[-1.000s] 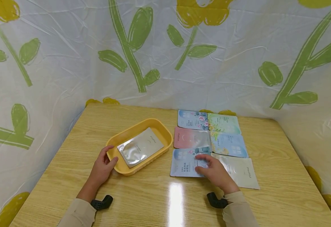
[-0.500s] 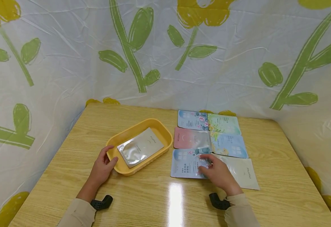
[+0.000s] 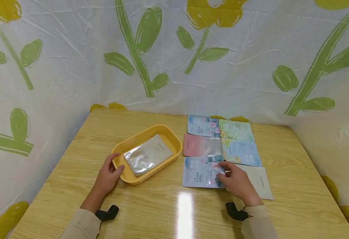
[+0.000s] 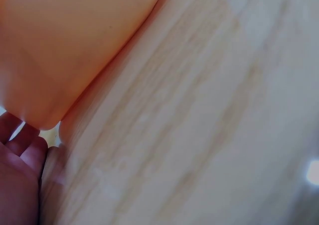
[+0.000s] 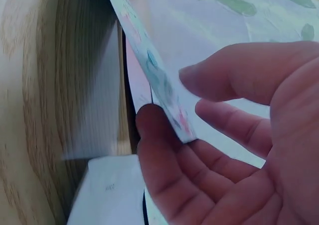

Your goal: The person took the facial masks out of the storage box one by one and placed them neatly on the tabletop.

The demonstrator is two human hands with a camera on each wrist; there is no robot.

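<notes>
A yellow tray (image 3: 175, 141) stands left of the middle with a silver mask packet (image 3: 148, 155) lying in it. My left hand (image 3: 108, 176) holds the tray's near-left end, thumb over the rim; in the left wrist view its fingers lie against the wall of the tray (image 4: 75, 46). In the head view, a light blue mask packet (image 3: 199, 175) with pink flowers is held at its right edge by my right hand (image 3: 238, 184). From the right wrist, fingers curl under the edge of the tilted floral packet (image 5: 159, 80), with the thumb (image 5: 219, 73) above.
Beyond my right hand lie a blue floral packet (image 3: 202, 126), a green packet (image 3: 237, 130), a pink and silver packet (image 3: 202, 146) and a blue packet (image 3: 244, 152). A pale packet (image 3: 262, 186) lies partly behind that hand. Floral cloth (image 3: 174, 93) hangs around the wooden table (image 3: 150, 209).
My right hand has moved to the right along the light blue packet, which has shifted slightly right too. The left hand and tray have stayed in place.
</notes>
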